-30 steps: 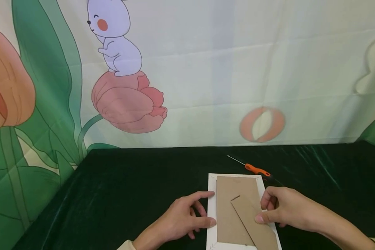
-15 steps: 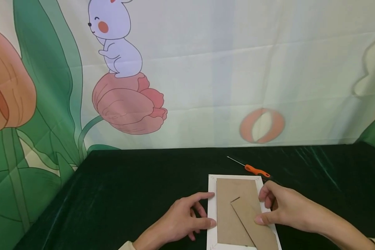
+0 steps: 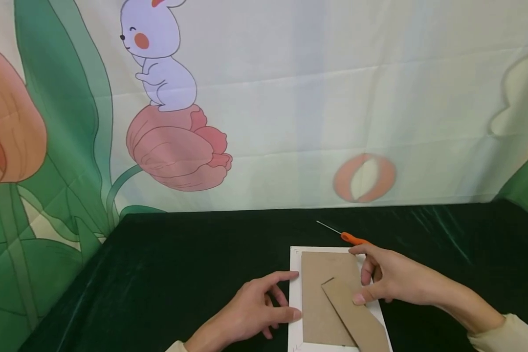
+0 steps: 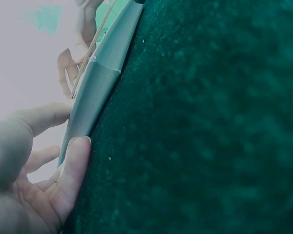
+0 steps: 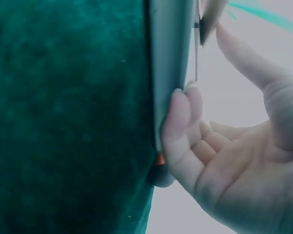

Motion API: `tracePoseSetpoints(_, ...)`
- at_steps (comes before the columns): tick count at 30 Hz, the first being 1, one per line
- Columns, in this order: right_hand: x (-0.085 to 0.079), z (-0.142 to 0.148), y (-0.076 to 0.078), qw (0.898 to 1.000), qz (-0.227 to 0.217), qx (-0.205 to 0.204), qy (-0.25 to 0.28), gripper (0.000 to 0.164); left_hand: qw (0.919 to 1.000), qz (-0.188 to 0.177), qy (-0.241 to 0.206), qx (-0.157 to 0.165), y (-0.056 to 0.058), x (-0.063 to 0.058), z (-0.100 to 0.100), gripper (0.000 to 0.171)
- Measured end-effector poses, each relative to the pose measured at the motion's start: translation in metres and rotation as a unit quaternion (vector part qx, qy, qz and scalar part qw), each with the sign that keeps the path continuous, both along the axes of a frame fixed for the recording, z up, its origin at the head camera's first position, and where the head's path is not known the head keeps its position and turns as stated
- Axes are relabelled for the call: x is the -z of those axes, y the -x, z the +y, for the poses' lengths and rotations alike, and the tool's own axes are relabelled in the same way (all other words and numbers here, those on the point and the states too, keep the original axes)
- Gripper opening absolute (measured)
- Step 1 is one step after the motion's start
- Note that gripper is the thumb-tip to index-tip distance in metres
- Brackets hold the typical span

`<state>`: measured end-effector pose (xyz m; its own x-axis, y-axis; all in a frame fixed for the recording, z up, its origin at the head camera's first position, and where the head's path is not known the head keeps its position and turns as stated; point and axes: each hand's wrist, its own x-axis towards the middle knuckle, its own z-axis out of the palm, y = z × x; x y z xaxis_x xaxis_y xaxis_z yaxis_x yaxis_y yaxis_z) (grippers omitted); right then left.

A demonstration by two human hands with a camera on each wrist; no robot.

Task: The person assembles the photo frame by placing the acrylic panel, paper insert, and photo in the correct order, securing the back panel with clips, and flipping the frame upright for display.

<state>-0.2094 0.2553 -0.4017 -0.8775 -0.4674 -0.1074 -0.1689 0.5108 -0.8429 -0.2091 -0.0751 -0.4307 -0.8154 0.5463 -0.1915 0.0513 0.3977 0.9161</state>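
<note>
Fingers unclenched, the left hand (image 3: 256, 304) and right hand (image 3: 398, 275) touch the photo frame (image 3: 313, 298) between them, right thumb on its easel stand (image 3: 354, 318): apparently steadying, next needing a firmer two-sided hold.

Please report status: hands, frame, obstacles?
Left hand on white frame, left side. Right hand at right side, thumb on brown stand. Orange screwdriver beyond far edge.

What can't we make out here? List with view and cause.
Head: near ends of the picture frame and its easel stand, cut off by the bottom edge.
Head: screwdriver handle end, behind the right hand.
Right wrist: screwdriver shaft, blocked by frame and hand.
All views: the picture frame's front, face-down on the dark green cloth.
</note>
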Motion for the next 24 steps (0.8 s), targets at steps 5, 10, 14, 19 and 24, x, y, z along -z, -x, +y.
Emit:
tracePoseSetpoints(5, 0.005, -0.003, 0.003, 0.999, 0.027, 0.017, 0.014, 0.070, 1.0000, 0.003, -0.003, -0.001, 0.000, 0.000, -0.001, 0.063)
tracePoseSetpoints(10, 0.009, -0.003, 0.003, 0.998, 0.044, 0.041, 0.018, 0.062, 1.0000, -0.001, 0.001, -0.001, 0.000, -0.001, 0.000, 0.063)
tracePoseSetpoints(14, 0.010, -0.003, 0.002, 0.998, 0.042, 0.048, 0.030, 0.061, 1.0000, -0.003, 0.004, 0.000, 0.001, -0.002, 0.001, 0.063)
tracePoseSetpoints(19, 0.011, -0.001, 0.002, 0.997, 0.045, 0.057, 0.038, 0.060, 1.0000, 0.005, 0.001, -0.001, 0.000, -0.003, 0.004, 0.062)
tracePoseSetpoints(24, 0.013, -0.001, 0.005, 0.996, 0.046, 0.063, 0.043, 0.061, 1.0000, 0.006, 0.004, -0.001, 0.000, -0.002, 0.005, 0.064)
